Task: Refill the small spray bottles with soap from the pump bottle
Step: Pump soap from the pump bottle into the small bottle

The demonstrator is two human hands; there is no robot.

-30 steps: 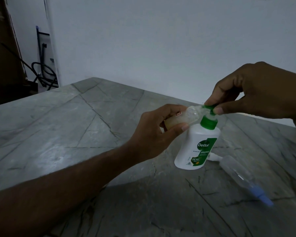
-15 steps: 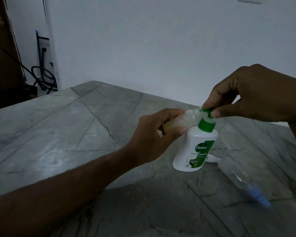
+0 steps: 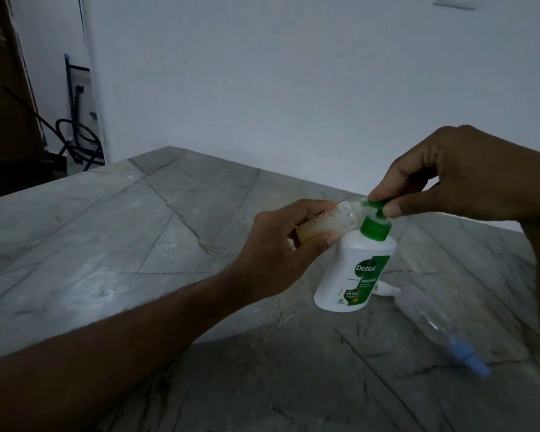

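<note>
Light: dim and bluish, with a pale sheen on the stone at the left of the frame.
Wall: plain white, filling the upper centre and right.
Wall plate: a pale rectangular fitting at the top right edge, cut off by the frame.
Countertop: grey marble with dark veins, spreading across the lower frame.
Wooden panel: dark brown, along the far left edge.
Black cables: looped near the floor at the left, beside a dark metal frame.
</note>
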